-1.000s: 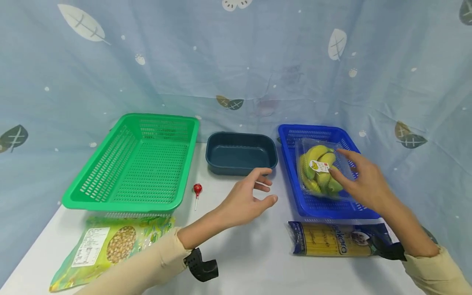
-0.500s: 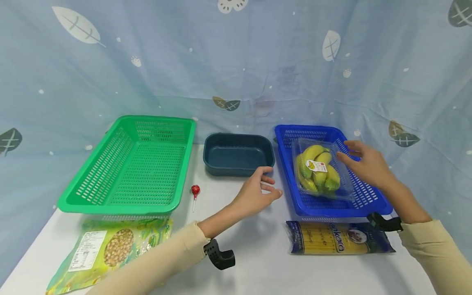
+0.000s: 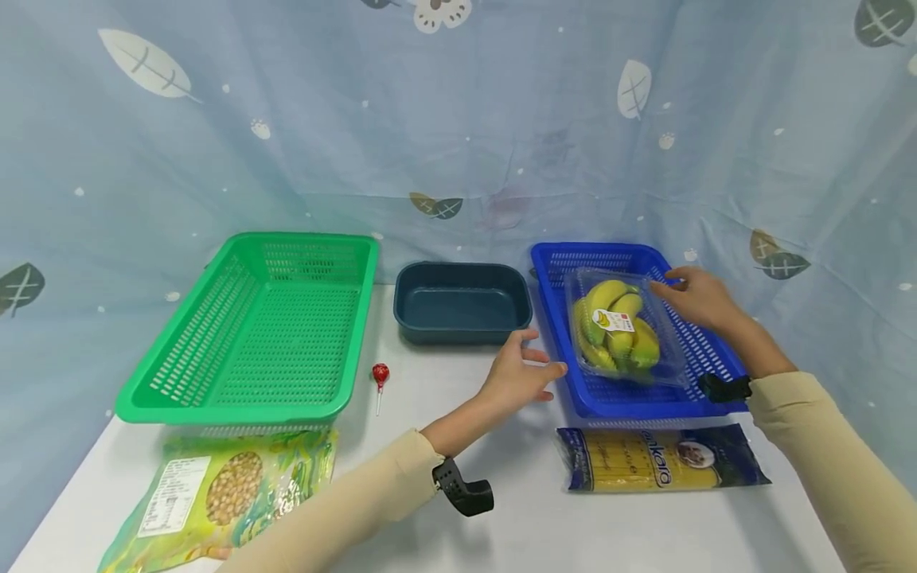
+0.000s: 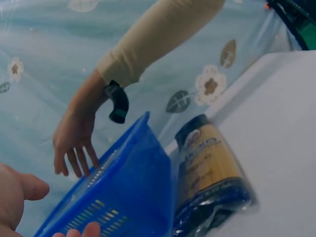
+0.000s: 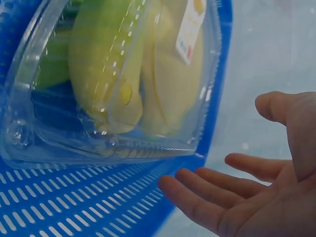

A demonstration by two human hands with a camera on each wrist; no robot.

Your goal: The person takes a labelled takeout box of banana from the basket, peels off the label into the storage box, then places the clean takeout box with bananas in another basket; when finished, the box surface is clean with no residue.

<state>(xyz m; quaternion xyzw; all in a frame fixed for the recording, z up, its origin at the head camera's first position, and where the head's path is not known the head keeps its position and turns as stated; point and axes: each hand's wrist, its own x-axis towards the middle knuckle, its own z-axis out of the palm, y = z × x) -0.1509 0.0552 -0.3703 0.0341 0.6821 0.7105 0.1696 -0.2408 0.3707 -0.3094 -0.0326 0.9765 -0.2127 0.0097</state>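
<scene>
A clear plastic box of bananas lies inside the blue basket, a label on its lid. Just off the box's right side is my right hand, fingers extended and holding nothing. In the right wrist view its fingers are apart from the box, with the thumb spread. My left hand hovers by the basket's left wall, thumb and fingers parted around nothing. The left wrist view shows part of that hand beside the basket.
A dark blue tub stands at the back centre, and a green basket to the left. Between them lies a red lollipop. A spaghetti pack lies before the blue basket, a bag of corn kernels before the green one.
My left hand has moved right, toward the blue basket. My right hand has drawn back from over the banana box to its far right side. The box stays in the basket.
</scene>
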